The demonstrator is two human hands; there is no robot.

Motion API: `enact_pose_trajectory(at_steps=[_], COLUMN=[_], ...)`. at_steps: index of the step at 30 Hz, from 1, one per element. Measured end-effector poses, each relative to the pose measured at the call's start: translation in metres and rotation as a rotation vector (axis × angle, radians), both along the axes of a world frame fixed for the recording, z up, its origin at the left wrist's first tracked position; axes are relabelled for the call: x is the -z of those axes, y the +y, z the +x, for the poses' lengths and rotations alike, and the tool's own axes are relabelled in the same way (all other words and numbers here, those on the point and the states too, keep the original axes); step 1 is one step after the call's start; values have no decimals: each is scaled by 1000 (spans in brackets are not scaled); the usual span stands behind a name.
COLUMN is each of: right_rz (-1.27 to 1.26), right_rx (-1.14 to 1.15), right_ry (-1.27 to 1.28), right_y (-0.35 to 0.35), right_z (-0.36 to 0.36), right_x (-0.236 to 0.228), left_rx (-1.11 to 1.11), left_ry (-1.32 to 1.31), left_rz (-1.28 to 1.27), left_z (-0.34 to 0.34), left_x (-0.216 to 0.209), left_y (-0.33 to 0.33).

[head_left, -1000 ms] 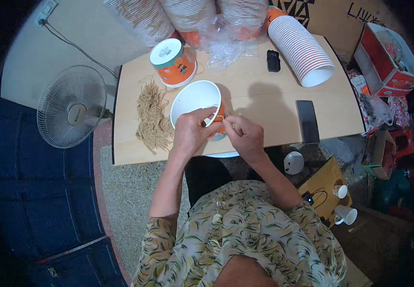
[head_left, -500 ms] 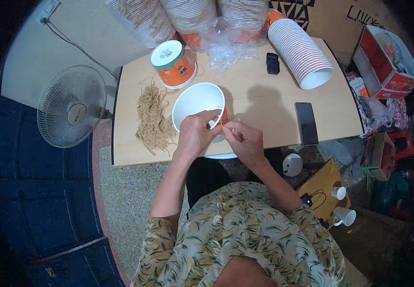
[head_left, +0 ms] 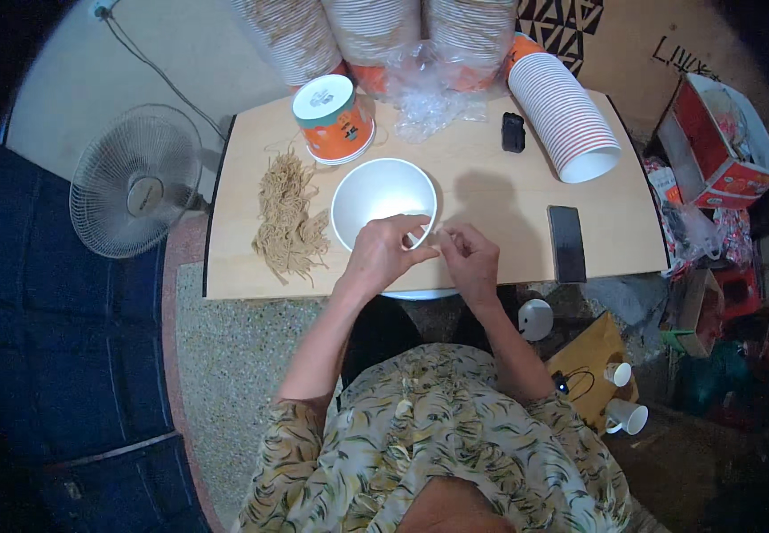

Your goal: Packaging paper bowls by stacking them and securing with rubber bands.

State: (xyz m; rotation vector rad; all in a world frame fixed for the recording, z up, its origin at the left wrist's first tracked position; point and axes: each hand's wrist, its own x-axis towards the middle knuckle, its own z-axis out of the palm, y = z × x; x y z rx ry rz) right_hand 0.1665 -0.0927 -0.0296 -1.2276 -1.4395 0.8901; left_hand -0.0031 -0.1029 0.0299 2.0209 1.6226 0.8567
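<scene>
A white-lined paper bucket (head_left: 380,191) stands at the table's near edge, its mouth tilted slightly toward me. My left hand (head_left: 382,251) is closed over its near right rim, with the thumb outside and fingers inside. Just right of the rim, my right hand (head_left: 473,262) pinches something too small to make out, perhaps a string end. A bundle of tan strings (head_left: 286,218) lies left of the bucket. Behind it, an orange-and-green paper bucket (head_left: 335,124) rests upside down.
Tall stacks of paper buckets (head_left: 371,35) and a crumpled clear plastic bag (head_left: 424,102) line the back. At right are a lying bucket stack (head_left: 562,111), a small black object (head_left: 512,132) and a phone (head_left: 566,244). A fan (head_left: 140,182) stands left of the table.
The bucket now faces more upward. My right hand has drawn slightly right, away from my left fingers. The whole view has shifted a little.
</scene>
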Motion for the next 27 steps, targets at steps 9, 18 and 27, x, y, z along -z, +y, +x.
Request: enact_pose_trajectory(at_steps=[9, 18, 27], right_rz=[-151, -63, -163], right_rx=[-60, -132, -360], right_ry=[228, 134, 26], right_y=[-26, -48, -62], right_z=[35, 30, 44], right_x=[-39, -64, -50], left_rx=[95, 139, 95], left_ry=[-335, -544, -452], left_rz=[-83, -174, -116], left_z=[-21, 10, 8], left_x=[-34, -30, -4], left_y=[-15, -46, -74])
